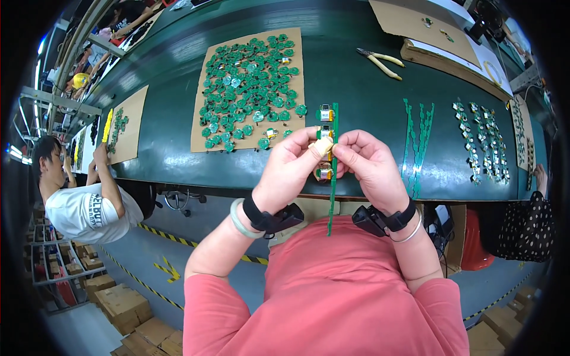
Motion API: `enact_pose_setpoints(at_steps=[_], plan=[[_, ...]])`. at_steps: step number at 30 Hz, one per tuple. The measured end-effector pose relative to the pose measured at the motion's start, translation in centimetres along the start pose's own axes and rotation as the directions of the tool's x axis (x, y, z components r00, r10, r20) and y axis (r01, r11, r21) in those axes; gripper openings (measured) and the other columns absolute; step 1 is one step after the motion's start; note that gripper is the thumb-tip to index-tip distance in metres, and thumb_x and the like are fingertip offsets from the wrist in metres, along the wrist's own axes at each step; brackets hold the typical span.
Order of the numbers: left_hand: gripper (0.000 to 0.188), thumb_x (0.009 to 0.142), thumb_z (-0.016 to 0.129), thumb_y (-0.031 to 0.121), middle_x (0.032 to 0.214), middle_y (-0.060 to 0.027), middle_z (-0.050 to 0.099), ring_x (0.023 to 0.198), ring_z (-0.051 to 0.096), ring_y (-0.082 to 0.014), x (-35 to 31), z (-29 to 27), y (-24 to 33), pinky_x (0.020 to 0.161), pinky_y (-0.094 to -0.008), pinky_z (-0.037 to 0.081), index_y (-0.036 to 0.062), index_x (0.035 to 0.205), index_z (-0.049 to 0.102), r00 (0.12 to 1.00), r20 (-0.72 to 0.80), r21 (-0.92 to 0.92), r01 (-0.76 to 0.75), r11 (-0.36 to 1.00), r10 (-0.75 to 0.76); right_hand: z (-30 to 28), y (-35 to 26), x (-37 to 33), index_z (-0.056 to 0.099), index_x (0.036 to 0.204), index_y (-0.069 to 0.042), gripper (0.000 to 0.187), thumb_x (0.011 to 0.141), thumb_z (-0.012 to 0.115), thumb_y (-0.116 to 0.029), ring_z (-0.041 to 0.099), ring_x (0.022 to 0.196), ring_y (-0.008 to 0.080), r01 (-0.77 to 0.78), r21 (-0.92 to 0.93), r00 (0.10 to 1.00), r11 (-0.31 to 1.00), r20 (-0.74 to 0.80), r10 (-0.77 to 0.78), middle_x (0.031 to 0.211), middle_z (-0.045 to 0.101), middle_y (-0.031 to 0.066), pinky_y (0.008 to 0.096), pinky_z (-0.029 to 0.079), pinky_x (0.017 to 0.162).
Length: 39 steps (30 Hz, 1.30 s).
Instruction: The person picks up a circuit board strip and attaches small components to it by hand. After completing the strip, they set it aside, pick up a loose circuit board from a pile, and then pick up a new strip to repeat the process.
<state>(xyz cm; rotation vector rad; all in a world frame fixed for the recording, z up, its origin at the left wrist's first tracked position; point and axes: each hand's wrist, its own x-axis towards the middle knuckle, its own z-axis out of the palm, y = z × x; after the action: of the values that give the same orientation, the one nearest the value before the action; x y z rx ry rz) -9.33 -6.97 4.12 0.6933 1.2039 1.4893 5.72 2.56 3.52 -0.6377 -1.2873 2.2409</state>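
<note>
Close together over the table's near edge, both my hands hold a narrow green circuit board strip point(333, 207) upright in the picture. Small silver and yellow battery-like parts point(325, 113) sit in a row along its left side. My left hand point(286, 166) is closed, its thumb and fingers pinching near the middle parts; a pale wrap covers the thumb tip. My right hand point(367, 165) pinches the strip from the other side between thumb and forefinger. The fingertips hide some of the middle parts.
A cardboard sheet point(200, 133) bears many small green circuit boards. Cutting pliers point(383, 64) lie at the back. Right of my hands are bare green strips point(420, 142) and rows of assembled boards point(484, 142). A wooden-edged board point(451, 70) stands far right. A co-worker point(89, 202) works at left.
</note>
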Motion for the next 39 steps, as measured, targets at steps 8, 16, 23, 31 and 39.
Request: enact_pose_setpoints(at_steps=[8, 16, 23, 31, 39], plan=[[0.024, 0.100, 0.053, 0.016, 0.093, -0.0001, 0.059, 0.079, 0.055, -0.0042, 0.5, 2.1, -2.8, 0.067, -0.0188, 0.046, 0.0027, 0.120, 0.052, 0.947, -0.189, 0.061, -0.253, 0.966, 0.260, 0.0, 1.1, -0.1, 0.059, 0.096, -0.002, 0.010, 0.093, 0.062, -0.011, 0.059, 0.070, 0.0081, 0.005, -0.095, 0.999, 0.995, -0.045, -0.009, 0.079, 0.062, 0.0017, 0.0219, 0.050, 0.067], [0.016, 0.101, 0.050, 0.015, 0.086, 0.0002, 0.057, 0.068, 0.053, -0.0041, 1.3, 1.9, -4.0, 0.058, -0.0195, 0.046, 0.0043, 0.113, 0.052, 0.934, -0.219, 0.085, -0.271, 0.959, 0.283, -0.9, 2.5, 0.2, 0.058, 0.098, -0.003, 0.009, 0.094, 0.061, -0.011, 0.060, 0.069, 0.0091, -0.059, 0.033, 0.998, 0.998, 0.000, 0.059, 0.080, 0.063, 0.0020, 0.0229, 0.050, 0.067], [0.017, 0.102, 0.048, 0.020, 0.076, 0.0015, 0.056, 0.057, 0.054, -0.0058, 1.3, 2.0, -2.4, 0.047, -0.0208, 0.044, 0.0050, 0.108, 0.052, 0.988, -0.152, -0.184, -0.008, 0.983, -0.020, -1.8, 2.6, 0.5, 0.057, 0.099, -0.005, 0.011, 0.095, 0.061, -0.014, 0.061, 0.071, 0.0108, -0.171, 0.224, 0.982, 0.959, 0.121, 0.147, 0.084, 0.064, 0.0029, 0.0248, 0.051, 0.069], [0.014, 0.099, 0.052, 0.021, 0.077, -0.0039, 0.061, 0.062, 0.063, -0.0120, 2.3, -2.7, -1.5, 0.045, -0.0247, 0.048, 0.0074, 0.102, 0.053, 0.987, -0.109, 0.133, 0.135, 0.982, -0.121, -2.6, -1.0, 0.0, 0.059, 0.095, -0.004, 0.013, 0.093, 0.064, -0.015, 0.060, 0.057, 0.0091, -0.198, -0.077, 0.975, 0.977, -0.114, 0.189, 0.072, 0.062, 0.0009, 0.0230, 0.052, 0.054], [0.011, 0.089, 0.056, 0.015, 0.078, -0.0089, 0.056, 0.070, 0.065, -0.0223, 4.8, -8.3, 1.7, 0.052, -0.0343, 0.055, 0.0078, 0.094, 0.049, 0.923, 0.295, 0.780, -0.084, -0.620, 0.247, -9.3, -4.6, 1.4, 0.060, 0.088, -0.003, 0.015, 0.091, 0.065, -0.017, 0.056, 0.048, 0.0074, -0.213, -0.598, 0.939, 0.773, -0.343, -0.006, 0.064, 0.060, -0.0001, 0.0219, 0.048, 0.045]])
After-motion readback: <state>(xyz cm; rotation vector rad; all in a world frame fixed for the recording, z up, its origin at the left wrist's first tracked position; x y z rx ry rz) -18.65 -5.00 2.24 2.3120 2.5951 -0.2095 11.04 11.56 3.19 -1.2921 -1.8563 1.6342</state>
